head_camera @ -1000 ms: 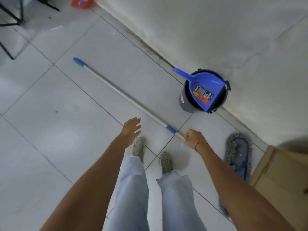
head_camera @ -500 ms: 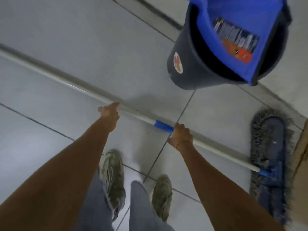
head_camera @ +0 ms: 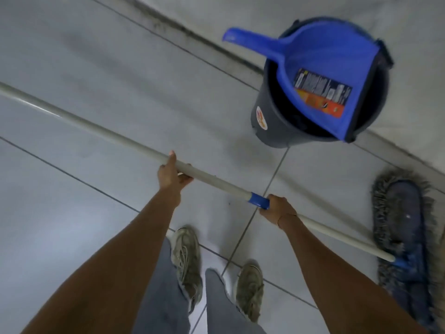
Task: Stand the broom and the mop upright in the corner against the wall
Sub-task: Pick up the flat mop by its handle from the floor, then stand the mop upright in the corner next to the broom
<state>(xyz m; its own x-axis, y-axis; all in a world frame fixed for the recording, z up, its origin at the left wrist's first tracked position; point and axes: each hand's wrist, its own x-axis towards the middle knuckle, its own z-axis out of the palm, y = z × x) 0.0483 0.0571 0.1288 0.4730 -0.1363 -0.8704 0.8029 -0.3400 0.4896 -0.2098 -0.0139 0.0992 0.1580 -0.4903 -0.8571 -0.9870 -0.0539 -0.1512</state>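
The mop has a long white pole [head_camera: 101, 131] with a blue collar [head_camera: 258, 200] and a flat blue head with grey fringe [head_camera: 404, 227] resting on the tiled floor at the right. My left hand [head_camera: 171, 173] is wrapped around the pole near its middle. Just right of the blue collar, my right hand [head_camera: 277, 209] grips the pole. The pole slants from the upper left down to the head, raised off the floor on the left. No broom is in view.
A dark bucket [head_camera: 272, 126] holding a blue dustpan [head_camera: 320, 68] stands against the wall base beyond the pole. The wall [head_camera: 265, 15] runs diagonally across the top. My two shoes [head_camera: 187, 261] stand on the tiles below the pole.
My left hand went from reaching to closing around the pole. Both hands have lifted the pole off the floor while the mop head stays down. The view dropped closer.
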